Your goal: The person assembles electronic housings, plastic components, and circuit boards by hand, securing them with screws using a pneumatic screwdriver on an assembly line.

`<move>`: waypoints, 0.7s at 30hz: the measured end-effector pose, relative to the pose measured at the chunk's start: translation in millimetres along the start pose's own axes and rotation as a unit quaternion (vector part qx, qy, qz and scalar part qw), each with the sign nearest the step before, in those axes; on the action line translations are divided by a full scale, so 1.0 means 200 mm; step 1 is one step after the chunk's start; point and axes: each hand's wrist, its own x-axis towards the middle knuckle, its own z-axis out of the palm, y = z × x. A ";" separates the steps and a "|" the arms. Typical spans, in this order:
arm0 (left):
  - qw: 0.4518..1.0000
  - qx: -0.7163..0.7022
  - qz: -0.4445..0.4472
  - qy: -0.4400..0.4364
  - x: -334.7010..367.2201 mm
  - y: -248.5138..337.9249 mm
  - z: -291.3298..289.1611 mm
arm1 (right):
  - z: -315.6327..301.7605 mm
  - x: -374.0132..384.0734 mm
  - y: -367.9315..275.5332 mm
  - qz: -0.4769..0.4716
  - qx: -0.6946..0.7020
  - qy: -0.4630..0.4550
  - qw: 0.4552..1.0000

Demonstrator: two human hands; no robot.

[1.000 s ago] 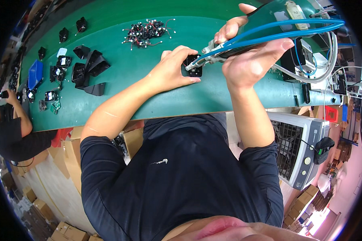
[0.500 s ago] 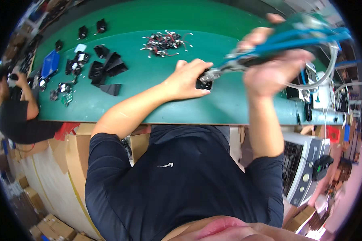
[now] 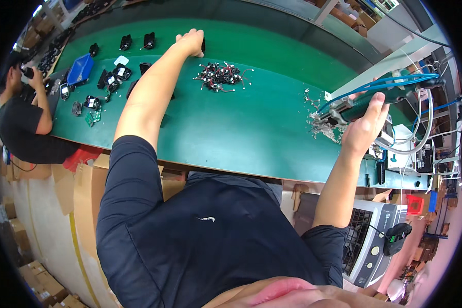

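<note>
My left hand (image 3: 191,43) reaches to the far side of the green workbench, its fingers closed on a small black plastic housing (image 3: 204,46), which they partly hide. Toward the right end of the bench, my right hand (image 3: 363,123) is wrapped around a green-bodied power screwdriver (image 3: 362,105) with blue hose along it. The metal nose of the screwdriver points left, over a scatter of small silver screws (image 3: 329,132). Between my hands lies a heap of short red-and-black wire leads with white connectors (image 3: 220,77).
Black assembled units (image 3: 149,40) line the far left, near a blue tray (image 3: 80,70), more black units with white parts (image 3: 92,102) and green circuit boards (image 3: 90,119). A person (image 3: 25,113) works at the left end. White equipment and clear tubing (image 3: 421,143) stand right.
My left hand has carried the black housing from mid-bench to the far edge. The screwdriver has left the housing and swung right, over the screws, with my right hand.
</note>
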 end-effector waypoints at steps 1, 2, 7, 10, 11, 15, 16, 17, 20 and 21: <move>1.000 0.001 0.003 -0.002 -0.03 0.00 -0.01 | -0.02 -0.01 0.02 0.019 0.011 -0.007 1.000; 0.997 -0.004 0.013 0.082 -0.09 0.04 -0.02 | -0.06 -0.02 0.03 0.024 0.005 0.003 1.000; 0.962 -0.043 0.028 0.269 -0.54 -0.27 -0.16 | -0.01 -0.10 0.07 -0.406 -0.205 0.100 0.885; 0.966 0.050 -0.081 0.240 -0.70 -0.40 -0.05 | 0.19 -0.26 0.25 -0.281 -0.313 -0.168 0.892; 0.968 0.075 -0.112 0.210 -0.73 -0.41 0.00 | 0.30 -0.28 0.36 -0.096 -0.279 -0.223 0.929; 0.978 0.037 -0.170 0.111 -0.73 -0.34 -0.01 | 0.44 -0.31 0.88 0.048 -0.448 -0.340 0.825; 0.978 0.036 -0.172 0.114 -0.73 -0.36 0.02 | 0.48 -0.30 0.92 0.070 -0.397 -0.350 0.846; 0.979 0.037 -0.170 0.108 -0.72 -0.39 0.05 | 0.53 -0.28 0.94 0.089 -0.344 -0.360 0.863; 0.979 0.018 -0.157 0.129 -0.70 -0.44 0.11 | 0.63 -0.24 0.97 0.154 -0.235 -0.358 0.891; 0.980 0.001 -0.148 0.134 -0.70 -0.45 0.12 | 0.64 -0.25 0.99 0.162 -0.216 -0.353 0.896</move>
